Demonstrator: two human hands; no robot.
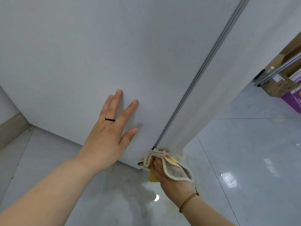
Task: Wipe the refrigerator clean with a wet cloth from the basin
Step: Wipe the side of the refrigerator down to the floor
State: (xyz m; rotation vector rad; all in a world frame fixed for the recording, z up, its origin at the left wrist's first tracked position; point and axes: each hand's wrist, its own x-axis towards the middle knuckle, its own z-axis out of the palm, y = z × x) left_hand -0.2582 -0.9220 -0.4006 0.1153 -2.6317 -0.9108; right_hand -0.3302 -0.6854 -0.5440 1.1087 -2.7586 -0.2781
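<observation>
Pressing flat against the white side of the refrigerator [97, 54], the left hand [109, 136] has its fingers [131, 106] straight and spread, with a dark ring [110, 119] on one of them. Lower down, at the bottom corner of the refrigerator where the grey door seam [200, 72] meets the floor [244, 152], the right hand [164, 172] grips a bunched cloth [164, 162], cream-edged with grey and yellow parts, its fingers curled round the folds; the cloth touches the corner's lower edge. A thin cord bracelet [189, 199] circles the right wrist. Beneath the cloth the glossy pale tile looks wet, with a yellowish tinge. Well apart, at the far right, cardboard boxes [283, 82] and a purple box [293, 100] stand on the floor.
</observation>
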